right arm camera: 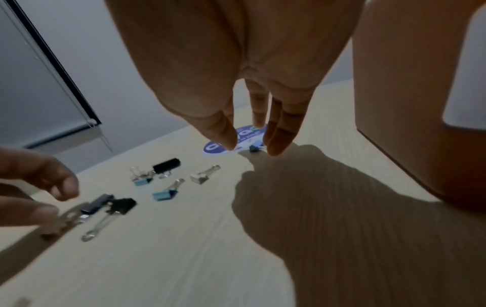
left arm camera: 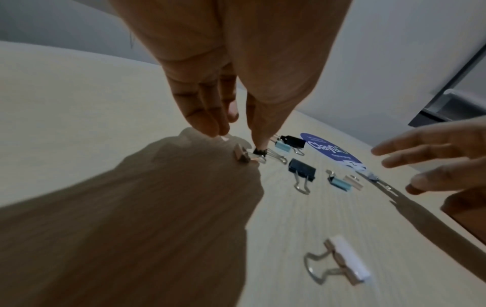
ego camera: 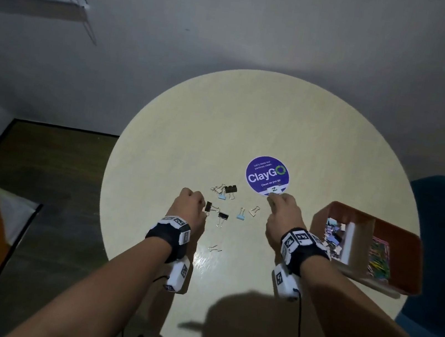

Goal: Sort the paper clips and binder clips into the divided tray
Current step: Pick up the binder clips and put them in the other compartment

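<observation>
Several binder clips lie loose on the round table [ego camera: 309, 129]. My left hand [ego camera: 192, 202] points its fingers down over a small black binder clip [ego camera: 208, 207]; the thumb tip touches that clip [left arm camera: 260, 152] and the other fingers [left arm camera: 210, 122] stand apart from it. My right hand [ego camera: 281, 209] hovers with thumb and fingers spread on either side of a small dark blue clip [right arm camera: 253, 148] at the sticker's edge, not touching it. The orange divided tray [ego camera: 397, 236] stands right of that hand, with binder clips [ego camera: 332, 238] in one compartment and coloured paper clips [ego camera: 379, 257] in the other.
Between my hands lie a black clip [ego camera: 223, 215], a light blue clip [ego camera: 241, 216] and a pale clip [ego camera: 254, 210]. A cluster with a larger black clip [ego camera: 231, 189] sits farther back. A white clip [left arm camera: 349, 259] lies near my left wrist. A purple round sticker [ego camera: 266, 175] marks the table.
</observation>
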